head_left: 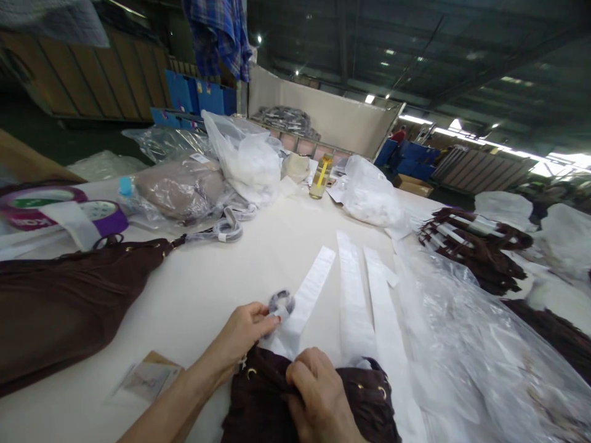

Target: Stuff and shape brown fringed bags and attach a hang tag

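A dark brown soft bag (369, 400) with gold eyelets along its top edge lies at the near edge of the view. The fingers of my right hand (321, 394) are curled over the top of it, gripping the fabric. My left hand (247, 329) pinches a small coiled grey strap (281, 303) with a white wrap, just above the bag's upper left corner. A white paper strip (314, 286) runs from the bag's opening, beside the coil. Two more white strips, one of them a long strip (355, 289), lie to the right.
At left lies another brown bag (78, 295) with a grey wrapped strap (228, 227). Tape rolls (108, 216), a bagged brown item (180, 187), a yellowish bottle (321, 176) and white plastic bags (252, 160) line the back. Clear plastic sheets (489, 351) and brown fringed bundles (475, 246) cover the right.
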A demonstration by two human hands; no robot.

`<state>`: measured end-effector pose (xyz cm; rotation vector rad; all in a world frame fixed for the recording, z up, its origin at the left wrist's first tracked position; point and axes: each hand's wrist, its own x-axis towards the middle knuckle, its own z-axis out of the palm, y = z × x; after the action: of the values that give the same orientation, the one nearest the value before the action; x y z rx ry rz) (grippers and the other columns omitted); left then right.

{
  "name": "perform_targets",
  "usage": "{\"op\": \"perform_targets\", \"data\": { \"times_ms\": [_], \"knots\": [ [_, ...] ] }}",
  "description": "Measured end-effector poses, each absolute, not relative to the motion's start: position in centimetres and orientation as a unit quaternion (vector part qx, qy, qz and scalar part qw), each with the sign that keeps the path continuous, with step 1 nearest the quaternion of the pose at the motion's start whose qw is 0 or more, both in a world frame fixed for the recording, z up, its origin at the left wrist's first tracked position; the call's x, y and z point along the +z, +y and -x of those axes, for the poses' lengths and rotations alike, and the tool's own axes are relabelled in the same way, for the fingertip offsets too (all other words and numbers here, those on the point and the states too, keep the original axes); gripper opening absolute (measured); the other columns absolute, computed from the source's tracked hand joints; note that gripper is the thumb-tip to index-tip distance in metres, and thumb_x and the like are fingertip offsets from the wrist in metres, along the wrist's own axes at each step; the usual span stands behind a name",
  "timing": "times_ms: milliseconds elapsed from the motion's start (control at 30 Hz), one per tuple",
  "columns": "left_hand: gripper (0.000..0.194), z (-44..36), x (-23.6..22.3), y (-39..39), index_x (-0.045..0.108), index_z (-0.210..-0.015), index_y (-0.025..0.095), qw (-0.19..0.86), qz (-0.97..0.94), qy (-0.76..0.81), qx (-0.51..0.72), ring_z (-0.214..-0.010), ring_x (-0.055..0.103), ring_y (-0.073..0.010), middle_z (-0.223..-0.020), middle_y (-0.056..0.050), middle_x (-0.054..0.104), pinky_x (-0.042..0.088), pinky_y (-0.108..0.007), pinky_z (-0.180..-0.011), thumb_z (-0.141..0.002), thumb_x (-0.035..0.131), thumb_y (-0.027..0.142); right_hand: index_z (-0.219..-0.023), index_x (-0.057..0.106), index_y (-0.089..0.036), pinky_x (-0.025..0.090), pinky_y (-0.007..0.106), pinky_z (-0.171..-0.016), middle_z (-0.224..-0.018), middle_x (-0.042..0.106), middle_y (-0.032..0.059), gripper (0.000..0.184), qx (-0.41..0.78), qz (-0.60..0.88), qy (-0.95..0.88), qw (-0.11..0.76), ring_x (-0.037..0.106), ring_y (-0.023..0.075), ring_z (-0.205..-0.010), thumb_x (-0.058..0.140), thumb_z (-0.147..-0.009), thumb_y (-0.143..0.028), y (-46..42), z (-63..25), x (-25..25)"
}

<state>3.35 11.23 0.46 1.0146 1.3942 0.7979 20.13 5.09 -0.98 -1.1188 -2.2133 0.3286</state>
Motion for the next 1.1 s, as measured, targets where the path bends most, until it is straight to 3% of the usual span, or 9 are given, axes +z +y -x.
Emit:
{"op": "perform_targets", "data": {
  "times_ms": [133,267,367,500,633,800,1000,1100],
  "knots": [
    [0.051,-3.0,0.4,9.9,0.058,-0.112,0.016,0.583,-0.49,0.53,0.374,-0.082,0.057,-0.0186,-0.093,-0.003,0.065,0.043,-0.025,-0.071,-0.071,0.059,0.045,-0.078,0.044,-0.02,0.034,0.027,-0.059,-0.079,0.051,0.0019,0.023,0.114,0.433,-0.843,0.298,0.047,0.017,-0.07,0.051,-0.061,-0.005,4.9,-20.7,-1.7],
    [0.044,-2.5,0.2,9.0,0.06,-0.114,0.02,0.558,-0.58,0.496,0.326,-0.097,0.054,-0.021,-0.103,-0.002,0.064,0.04,-0.026,-0.084,-0.074,0.059,0.04,-0.077,0.045,-0.019,0.032,0.026,-0.056,-0.068,0.051,-0.0016,0.015,0.091,0.394,-0.85,0.338,0.047,0.0141,-0.063,0.054,-0.068,-0.011,5.0,-21.2,-2.3],
    [0.046,-2.3,0.6,9.2,0.062,-0.111,0.021,0.578,-0.604,0.472,0.279,-0.094,0.055,-0.022,-0.1,-0.003,0.064,0.041,-0.026,-0.08,-0.071,0.061,0.043,-0.074,0.046,-0.019,0.031,0.027,-0.056,-0.065,0.052,-0.0011,0.006,0.044,0.394,-0.844,0.362,0.047,0.0139,-0.06,0.051,-0.077,-0.017,4.9,-21.2,-2.5],
    [0.042,-3.1,1.9,10.1,0.063,-0.102,0.016,0.612,-0.574,0.485,0.246,-0.075,0.056,-0.0171,-0.083,-0.002,0.064,0.041,-0.023,-0.066,-0.071,0.058,0.044,-0.07,0.047,-0.019,0.029,0.027,-0.055,-0.062,0.052,-0.0002,0.012,0.013,0.393,-0.837,0.38,0.046,0.0141,-0.058,0.045,-0.082,-0.021,4.8,-20.7,-2.7],
    [0.048,-3.9,2.7,10.8,0.06,-0.108,0.014,0.638,-0.565,0.474,0.219,-0.061,0.048,-0.012,-0.072,0.001,0.059,0.035,-0.022,-0.057,-0.067,0.06,0.04,-0.067,0.046,-0.019,0.026,0.028,-0.054,-0.058,0.05,0.0001,0.018,0.006,0.413,-0.793,0.447,0.043,0.0142,-0.055,0.04,-0.084,-0.022,4.9,-19.9,-3.2],
    [0.052,-3.0,2.5,10.9,0.061,-0.11,0.016,0.64,-0.555,0.491,0.206,-0.068,0.051,-0.0145,-0.081,-0.001,0.059,0.037,-0.024,-0.062,-0.063,0.062,0.037,-0.062,0.043,-0.019,0.023,0.028,-0.052,-0.052,0.045,-0.0009,0.025,0.021,0.431,-0.762,0.483,0.039,0.0135,-0.051,0.039,-0.086,-0.026,4.8,-19.4,-2.9],
    [0.038,-1.3,3.8,11.0,0.067,-0.098,0.021,0.602,-0.61,0.495,0.144,-0.08,0.055,-0.0187,-0.082,0.0,0.062,0.041,-0.024,-0.069,-0.062,0.057,0.026,-0.067,0.048,-0.018,0.029,0.026,-0.052,-0.055,0.052,-0.002,0.016,0.045,0.384,-0.821,0.421,0.046,0.0116,-0.053,0.05,-0.083,-0.021,4.8,-20.4,-1.7],
    [0.033,-0.7,4.4,11.0,0.069,-0.093,0.023,0.576,-0.663,0.462,0.12,-0.082,0.055,-0.017,-0.086,0.001,0.063,0.04,-0.023,-0.073,-0.063,0.054,0.02,-0.064,0.047,-0.018,0.028,0.027,-0.052,-0.053,0.05,-0.0024,0.021,0.044,0.396,-0.79,0.466,0.044,0.0114,-0.052,0.049,-0.084,-0.022,4.7,-20.1,-2.4]
  ]
}}
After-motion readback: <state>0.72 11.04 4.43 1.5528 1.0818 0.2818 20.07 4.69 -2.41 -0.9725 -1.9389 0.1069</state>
